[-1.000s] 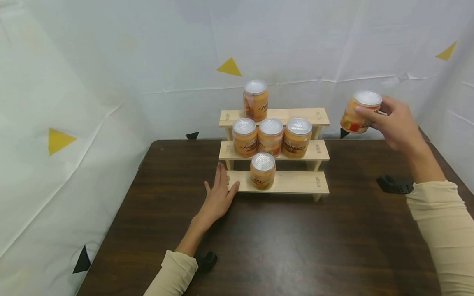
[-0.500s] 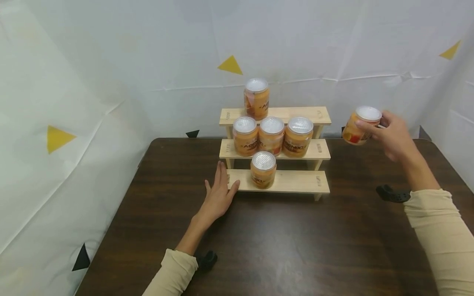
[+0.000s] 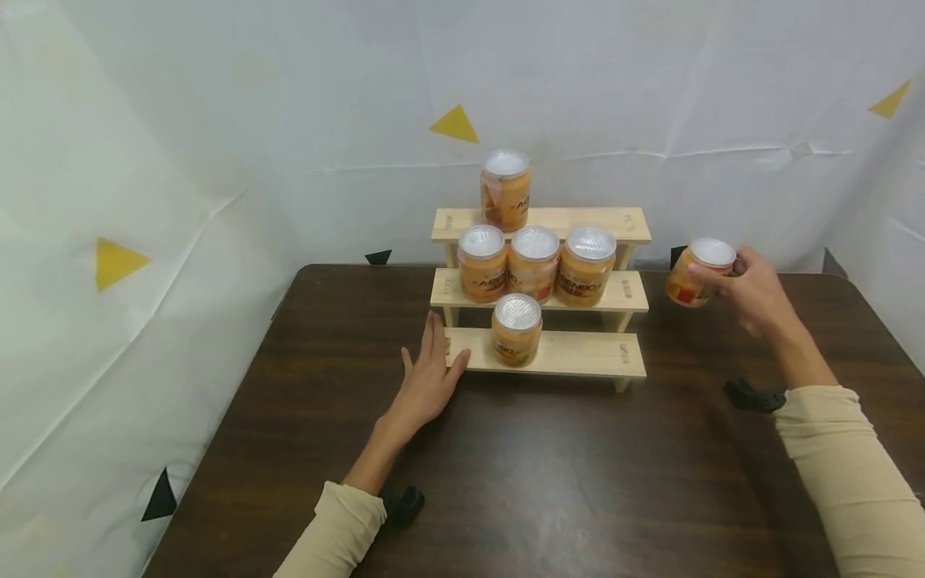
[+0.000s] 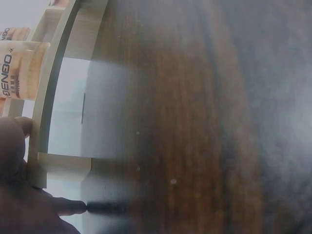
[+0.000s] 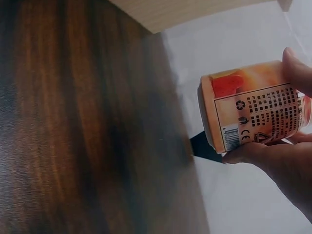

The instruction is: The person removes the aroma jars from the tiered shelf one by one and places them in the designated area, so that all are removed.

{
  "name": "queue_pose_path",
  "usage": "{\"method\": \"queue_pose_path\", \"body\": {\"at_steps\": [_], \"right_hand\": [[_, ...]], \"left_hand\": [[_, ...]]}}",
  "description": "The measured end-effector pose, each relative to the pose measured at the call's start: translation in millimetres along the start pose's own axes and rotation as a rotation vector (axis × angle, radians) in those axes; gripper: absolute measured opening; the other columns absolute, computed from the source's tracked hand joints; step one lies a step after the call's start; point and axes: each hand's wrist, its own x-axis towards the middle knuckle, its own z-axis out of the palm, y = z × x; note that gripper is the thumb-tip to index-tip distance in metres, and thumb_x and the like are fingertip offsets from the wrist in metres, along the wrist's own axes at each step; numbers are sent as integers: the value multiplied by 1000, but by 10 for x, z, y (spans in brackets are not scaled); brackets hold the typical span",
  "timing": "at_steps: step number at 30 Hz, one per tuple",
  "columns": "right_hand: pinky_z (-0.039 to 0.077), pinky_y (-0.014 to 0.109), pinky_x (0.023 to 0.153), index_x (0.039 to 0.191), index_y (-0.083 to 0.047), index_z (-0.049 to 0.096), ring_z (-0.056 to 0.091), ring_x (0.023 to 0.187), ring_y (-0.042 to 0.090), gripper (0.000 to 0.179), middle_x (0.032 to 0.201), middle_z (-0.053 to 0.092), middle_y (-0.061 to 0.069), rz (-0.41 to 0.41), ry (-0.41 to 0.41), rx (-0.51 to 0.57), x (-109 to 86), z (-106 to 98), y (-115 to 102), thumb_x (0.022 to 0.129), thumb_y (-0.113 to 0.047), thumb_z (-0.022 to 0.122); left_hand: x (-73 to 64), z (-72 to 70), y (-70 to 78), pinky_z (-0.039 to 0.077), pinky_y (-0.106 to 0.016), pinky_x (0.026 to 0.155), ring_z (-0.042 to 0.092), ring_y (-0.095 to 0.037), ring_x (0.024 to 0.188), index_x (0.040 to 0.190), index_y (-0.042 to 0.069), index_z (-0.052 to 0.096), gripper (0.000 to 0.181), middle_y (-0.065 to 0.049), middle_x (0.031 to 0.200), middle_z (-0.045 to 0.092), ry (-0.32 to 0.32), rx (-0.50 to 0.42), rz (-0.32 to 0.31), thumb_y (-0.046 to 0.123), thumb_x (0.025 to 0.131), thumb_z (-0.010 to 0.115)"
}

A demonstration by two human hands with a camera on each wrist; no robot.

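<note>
My right hand (image 3: 762, 293) grips an orange-labelled can (image 3: 697, 274) with a silver lid, to the right of a three-step wooden rack (image 3: 585, 353). In the right wrist view, thumb and fingers wrap the can (image 5: 253, 107), whose printed label and barcode show. At the rack's left end my left hand (image 3: 422, 381) rests with spread fingers against the lowest step. Similar cans stand upright on the rack: one can (image 3: 506, 193) on the top step, three on the middle step including a can (image 3: 482, 265) at left, and one can (image 3: 516, 331) on the lowest step.
The rack stands on a dark wooden table (image 3: 549, 474). White sheeting (image 3: 347, 120) with yellow and black triangles hangs behind and at the sides. Each wrist wears a black strap, such as the right strap (image 3: 755, 397).
My right hand has lowered the can from above the table's back edge, toward the tabletop. The left hand keeps its place at the rack's left end.
</note>
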Motion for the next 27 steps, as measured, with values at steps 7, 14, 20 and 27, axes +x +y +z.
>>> {"method": "queue_pose_path", "body": {"at_steps": [7,14,20,27], "right_hand": [[51,10,85,126,-14,48,53,101,-3,32,108,55,-24,14,15,-34,-5,43,69,109,-28,71],[49,10,86,147,2,43,51,108,1,62,137,54,5,42,12,-104,-11,76,128,108,-36,72],[55,20,98,161,12,28,49,111,4,85,150,47,19,61,-6,-156,-21,87,173,109,-41,69],[50,12,92,158,13,29,49,108,-1,78,139,48,6,26,-22,-119,-38,111,249,110,-33,70]], "left_hand": [[73,79,-144,-1,-85,124,18,-41,168,175,1,-3,99,-18,184,-10,10,49,10,72,113,28],[15,0,-11,-3,-87,121,17,-47,167,175,-2,-1,98,-22,184,-7,20,-4,14,67,115,34],[-18,-42,59,-4,-87,121,16,-47,167,174,-2,-1,97,-23,184,-7,6,-48,9,64,115,37],[48,72,-111,-1,-87,122,14,-41,169,175,3,-7,101,-18,184,-12,-5,-2,-9,75,112,28]]}}
